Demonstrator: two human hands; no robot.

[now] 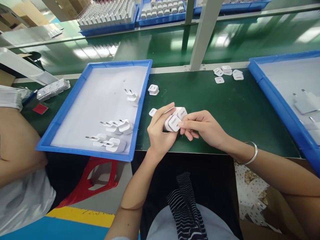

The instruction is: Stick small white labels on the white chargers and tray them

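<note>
Right of the blue tray (85, 96) of plugs (117, 145), a worker's left hand (160, 133) clasps white adapters (172, 123), faces (174, 122) apparently on, the right hand (208, 128) pinching one's corner, loose plates (153, 89) beside the tray seemingly unused.

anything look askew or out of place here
The left blue tray sits askew, its near corner seeming to jut past the table. White caps lie loosely scattered near the right tray. The held chargers show no clear damage.
</note>
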